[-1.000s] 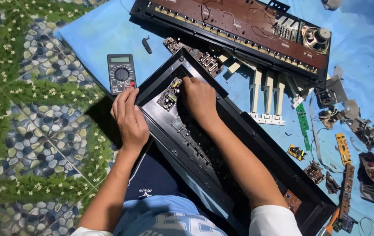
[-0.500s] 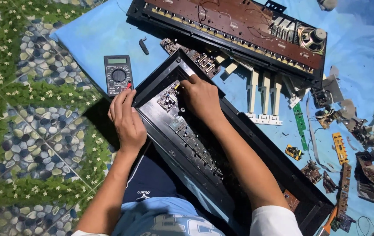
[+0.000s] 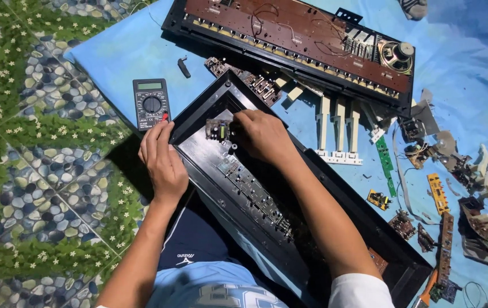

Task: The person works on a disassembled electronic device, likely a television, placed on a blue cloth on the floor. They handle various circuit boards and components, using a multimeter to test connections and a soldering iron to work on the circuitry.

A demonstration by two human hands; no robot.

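Landmark: the black keyboard casing [image 3: 335, 228], lying diagonally across the person's lap and onto the blue sheet [image 3: 113, 57].

Change over the last second: the right hand [image 3: 264, 136] has shifted from the middle of the casing's upper corner to sit over a small circuit board [image 3: 218, 130] there. The fingers are curled down onto the board's edge, closed around something small (whether a screw or the board itself, I cannot tell). The left hand [image 3: 163, 162] has barely moved. It lies flat on the casing's left rim, fingers extended and loose, holding nothing, only bracing. My reading: attention has settled on that one board.

Around it:
- Multimeter [image 3: 151, 102] just beyond the casing's left rim, near the left fingertips.
- Second keyboard chassis [image 3: 295, 43], brown board and round speaker exposed, lies beyond the casing's far corner.
- Loose white keys [image 3: 338, 128] to the casing's right, close by.
- Scattered green and yellow circuit boards [image 3: 438, 194] and wires farther right.

Obstruction: the right hand covers the board's right side, so that contact is hidden.
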